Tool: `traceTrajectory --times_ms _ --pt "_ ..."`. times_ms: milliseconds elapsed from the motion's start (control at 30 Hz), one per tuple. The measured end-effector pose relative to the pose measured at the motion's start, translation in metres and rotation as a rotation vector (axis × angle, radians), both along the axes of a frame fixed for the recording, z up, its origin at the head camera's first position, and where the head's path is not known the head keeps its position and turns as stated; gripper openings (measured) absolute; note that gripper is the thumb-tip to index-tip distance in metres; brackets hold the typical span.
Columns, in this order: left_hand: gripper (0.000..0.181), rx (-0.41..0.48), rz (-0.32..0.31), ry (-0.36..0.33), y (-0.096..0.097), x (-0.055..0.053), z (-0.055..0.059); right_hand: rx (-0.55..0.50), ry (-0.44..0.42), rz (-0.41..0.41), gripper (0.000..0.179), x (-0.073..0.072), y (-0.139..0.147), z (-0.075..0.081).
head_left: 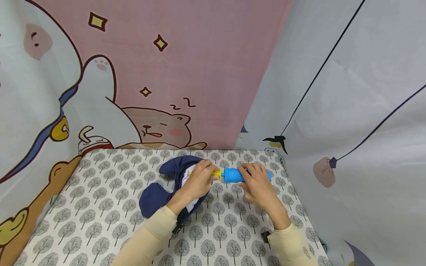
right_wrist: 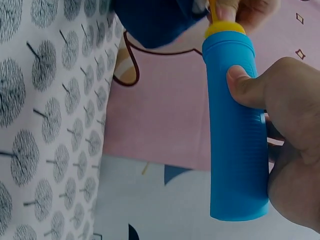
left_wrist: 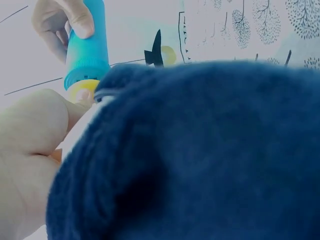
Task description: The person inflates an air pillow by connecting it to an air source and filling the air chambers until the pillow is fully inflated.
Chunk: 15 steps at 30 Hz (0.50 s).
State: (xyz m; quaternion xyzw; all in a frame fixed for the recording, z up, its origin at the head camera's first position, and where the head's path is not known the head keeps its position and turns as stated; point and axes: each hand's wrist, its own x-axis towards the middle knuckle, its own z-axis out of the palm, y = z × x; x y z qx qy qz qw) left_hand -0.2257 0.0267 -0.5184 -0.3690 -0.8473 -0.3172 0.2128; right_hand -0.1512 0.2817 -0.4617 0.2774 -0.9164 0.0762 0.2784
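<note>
A blue hand pump (head_left: 233, 175) with a yellow nozzle (head_left: 217, 173) lies level between my two hands. My right hand (head_left: 257, 184) grips its ribbed blue barrel, and the thumb lies along the side in the right wrist view. At the yellow end, my left hand (head_left: 199, 179) pinches the nozzle. Beneath and left of that hand is a curved navy plush neck pillow (head_left: 154, 201) with a white inner part (head_left: 185, 176). In the left wrist view the navy plush (left_wrist: 210, 150) fills much of the picture and hides the nozzle's tip.
The table (head_left: 110, 207) has a cloth printed with grey trees. A small black object (head_left: 265, 236) lies beside the right sleeve. Printed curtains stand behind the table, pink (head_left: 213, 74) at the back and pale grey (head_left: 359, 129) on the right.
</note>
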Motion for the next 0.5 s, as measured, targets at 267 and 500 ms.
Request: traceTrajectory --times_ms 267,500 --pt "0.016 -0.025 -0.007 -0.039 -0.011 0.020 0.045 -0.059 -0.064 -0.015 0.054 0.000 -0.008 -0.003" --pt "0.014 -0.039 -0.011 -0.019 -0.023 0.016 0.056 -0.101 -0.049 -0.014 0.054 0.003 0.017 -0.001"
